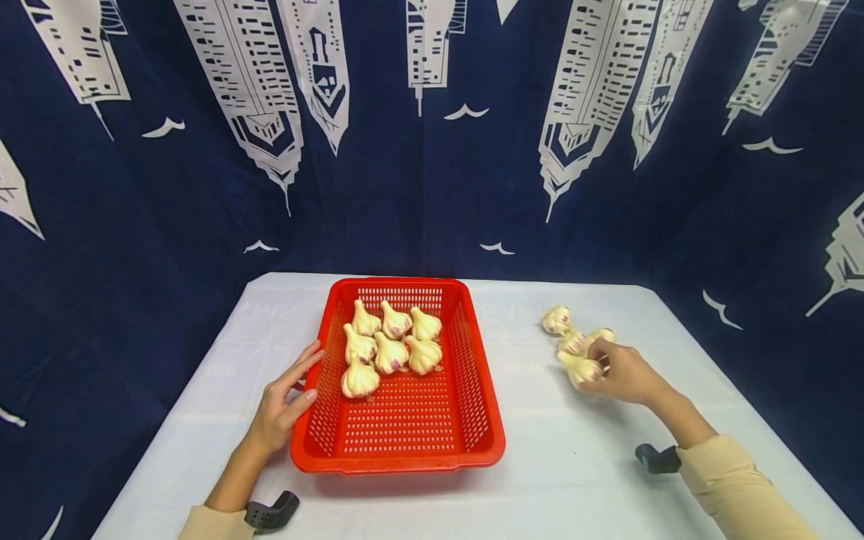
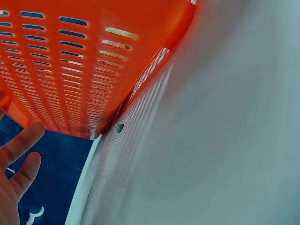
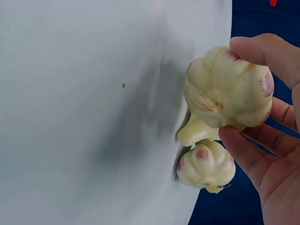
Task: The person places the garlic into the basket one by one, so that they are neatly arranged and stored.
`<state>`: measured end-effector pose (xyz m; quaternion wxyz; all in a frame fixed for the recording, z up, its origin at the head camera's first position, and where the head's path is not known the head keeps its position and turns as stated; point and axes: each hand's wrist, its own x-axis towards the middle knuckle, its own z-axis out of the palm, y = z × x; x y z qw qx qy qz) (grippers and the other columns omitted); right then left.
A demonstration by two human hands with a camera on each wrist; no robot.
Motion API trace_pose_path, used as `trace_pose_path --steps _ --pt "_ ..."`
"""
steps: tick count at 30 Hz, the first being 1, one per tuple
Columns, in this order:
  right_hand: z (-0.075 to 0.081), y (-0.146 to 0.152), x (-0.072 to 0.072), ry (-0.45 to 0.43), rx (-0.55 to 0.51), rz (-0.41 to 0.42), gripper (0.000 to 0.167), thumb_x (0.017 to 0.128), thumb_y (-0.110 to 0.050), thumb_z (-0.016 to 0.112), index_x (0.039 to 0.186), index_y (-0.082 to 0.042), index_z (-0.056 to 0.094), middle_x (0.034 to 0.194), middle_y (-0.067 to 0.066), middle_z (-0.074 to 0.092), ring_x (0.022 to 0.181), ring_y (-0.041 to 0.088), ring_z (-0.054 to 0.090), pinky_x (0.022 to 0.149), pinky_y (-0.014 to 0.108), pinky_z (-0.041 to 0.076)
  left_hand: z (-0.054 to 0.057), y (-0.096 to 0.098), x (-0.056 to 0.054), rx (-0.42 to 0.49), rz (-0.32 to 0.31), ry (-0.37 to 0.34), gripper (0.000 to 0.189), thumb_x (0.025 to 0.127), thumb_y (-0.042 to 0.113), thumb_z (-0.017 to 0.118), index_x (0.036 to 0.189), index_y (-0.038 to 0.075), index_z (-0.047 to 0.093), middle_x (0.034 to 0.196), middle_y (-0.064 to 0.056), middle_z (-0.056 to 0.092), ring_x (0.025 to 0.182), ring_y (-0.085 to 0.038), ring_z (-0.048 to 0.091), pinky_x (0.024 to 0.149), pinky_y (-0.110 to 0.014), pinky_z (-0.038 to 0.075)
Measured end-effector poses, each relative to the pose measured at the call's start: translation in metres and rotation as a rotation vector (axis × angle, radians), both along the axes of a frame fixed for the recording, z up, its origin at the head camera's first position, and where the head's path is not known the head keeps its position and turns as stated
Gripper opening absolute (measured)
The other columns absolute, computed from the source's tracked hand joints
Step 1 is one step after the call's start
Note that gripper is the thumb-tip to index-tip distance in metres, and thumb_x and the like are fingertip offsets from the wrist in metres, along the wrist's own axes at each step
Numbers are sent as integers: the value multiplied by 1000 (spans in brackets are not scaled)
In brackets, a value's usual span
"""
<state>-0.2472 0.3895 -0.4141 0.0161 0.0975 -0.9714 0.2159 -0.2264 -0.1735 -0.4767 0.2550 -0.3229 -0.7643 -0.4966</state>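
Note:
A garlic bulb [image 3: 229,86] is pinched between the thumb and fingers of my right hand [image 1: 628,373], lifted off the white table in the right wrist view. Just beyond it lie a few more bulbs, among them one garlic bulb [image 1: 556,320] at the back and another garlic bulb [image 3: 206,164] below the held one. At the left side of a red plastic basket [image 1: 496,427], my left hand [image 1: 280,409] has its fingers extended, fingertips right at the rim. Inside the basket several garlic bulbs [image 1: 391,354] sit grouped toward the back left.
The white table [image 1: 560,480] carries the basket left of centre and the loose bulbs to the right. Behind it hangs a dark blue cloth [image 1: 378,210] with white building prints. A dark wrist device [image 1: 272,512] is on each forearm.

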Motion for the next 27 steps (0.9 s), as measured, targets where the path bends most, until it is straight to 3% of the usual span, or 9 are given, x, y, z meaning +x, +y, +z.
trace_pose_path --steps 9,27 --pt "5 -6 0 78 -32 24 56 68 -23 88 106 3 56 101 17 64 90 31 64 72 38 55 0 0 1 5 -1 6 54 83 2 54 137 -4 55 148 -21 45 123 -7 51 77 -22 42" --pt "18 -24 -2 142 -53 55 65 69 -21 87 117 10 58 106 22 65 96 38 64 76 45 56 -1 -2 -1 -24 12 -20 54 84 2 54 138 -4 54 149 -21 44 122 -5 51 78 -23 43"
